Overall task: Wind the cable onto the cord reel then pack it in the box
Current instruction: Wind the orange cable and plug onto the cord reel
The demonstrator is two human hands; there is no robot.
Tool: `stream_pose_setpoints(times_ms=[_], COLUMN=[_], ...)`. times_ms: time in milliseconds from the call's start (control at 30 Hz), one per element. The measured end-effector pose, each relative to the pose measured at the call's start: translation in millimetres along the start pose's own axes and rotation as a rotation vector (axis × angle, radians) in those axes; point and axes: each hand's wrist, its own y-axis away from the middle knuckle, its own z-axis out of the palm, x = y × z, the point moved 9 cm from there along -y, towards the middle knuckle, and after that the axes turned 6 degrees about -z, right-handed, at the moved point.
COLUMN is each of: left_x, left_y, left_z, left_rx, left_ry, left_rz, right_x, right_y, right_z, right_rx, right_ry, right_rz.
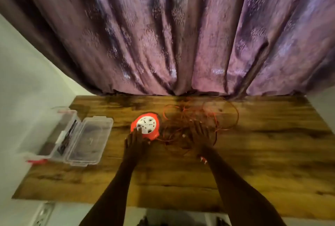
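Left fingers (135,135) touch the cord reel (146,126); right fingers (198,129), spread, seemingly rest on loose cable (226,117).

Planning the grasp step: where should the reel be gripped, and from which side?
Grip the reel by its red rim, from the near-left, where the left hand already rests. It lies flat, socket face up, and the loose cable crowds its right side.

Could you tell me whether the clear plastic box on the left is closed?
No, the clear plastic box lies open on the wooden table, its lid folded out flat beside it.
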Motion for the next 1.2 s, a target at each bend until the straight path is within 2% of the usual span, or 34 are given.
stream_pose_setpoints(times_ms=[133, 267, 333, 433, 500, 667, 733, 833, 933, 1067, 1200], left_x=[-11.9, -21.3, -30.8, -45.2, -57.8, -66.5, -64.1, -55.5, -41.8, -23.0, -26.5], left_y=[-8.0, -25.6, -31.5, -46.5, -64.0, -106.7, -113.2, -132.4, -149.2, -166.6, -174.3], left_z=[15.6, 18.9, 17.9, 23.2, 31.0, 48.5, 55.0, 52.3, 48.6, 55.2, 56.4], left_rx=[-0.022, 0.065, 0.125, 0.17, 0.125, 0.07, -0.021, -0.119, -0.044, 0.063, 0.188], left_ry=[0.089, 0.48, 0.584, 0.551, 0.548, 0.934, 1.08, 1.205, 1.365, 1.601, 1.648], left_rz=[-0.06, -0.164, -0.267, -0.404, -0.516, -0.569, -0.6, -0.471, -0.312, -0.179, -0.087], right_x=[-8.2, -9.0, -4.0, 1.2, 3.8, 4.5, 4.9, 15.1, 22.1, 16.4, 18.5], right_y=[-8.6, -22.6, -28.0, -34.2, -40.6, -72.3, -86.3, -115.6, -147.3, -158.8, -160.6], right_z=[17.5, 34.1, 40.7, 45.0, 39.3, 34.3, 33.0, 25.8, 22.9, 33.3, 33.4], right_rx=[-0.05, -0.045, -0.018, 0.076, 0.187, 0.33, 0.375, 0.434, 0.477, 0.531, 0.575], right_ry=[-0.003, -0.026, -0.041, -0.074, -0.089, -0.13, -0.115, -0.145, -0.159, -0.038, -0.065], right_rz=[-0.045, -0.074, -0.065, -0.057, -0.044, -0.106, -0.177, -0.209, -0.212, -0.282, -0.325])
